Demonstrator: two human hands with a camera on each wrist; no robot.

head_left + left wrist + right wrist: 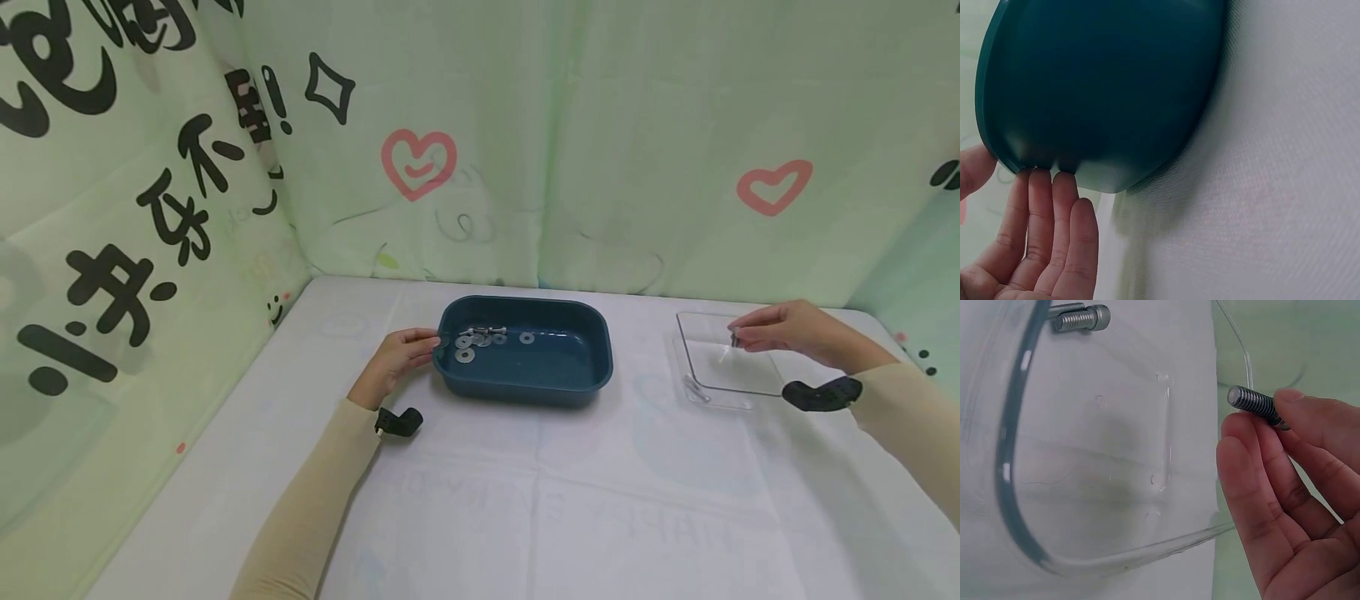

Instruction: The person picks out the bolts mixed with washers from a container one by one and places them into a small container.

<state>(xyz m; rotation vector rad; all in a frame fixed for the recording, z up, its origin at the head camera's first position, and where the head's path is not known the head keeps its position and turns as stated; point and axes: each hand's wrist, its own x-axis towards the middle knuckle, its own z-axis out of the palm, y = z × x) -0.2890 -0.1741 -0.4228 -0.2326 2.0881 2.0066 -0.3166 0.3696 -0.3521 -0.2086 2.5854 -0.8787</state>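
Observation:
My left hand (397, 358) holds the left end of a dark blue plastic bin (525, 385), thumb at the rim and fingers against the outer wall. Inside the bin, several flat washers (465, 355) and some bolts (487, 331) lie toward the left. My right hand (783, 333) pinches a metal bolt (1250, 402) between thumb and fingers, its threaded end sticking out. That hand is over the far right part of a clear plastic box (727, 389). Metal socket-head bolts (1079, 322) lie inside the clear box, near its front left corner in the head view.
A white cloth (540, 500) covers the table. Pale green printed curtains (600, 167) close off the back and both sides. The blue bin and the clear box stand apart on the table's far half.

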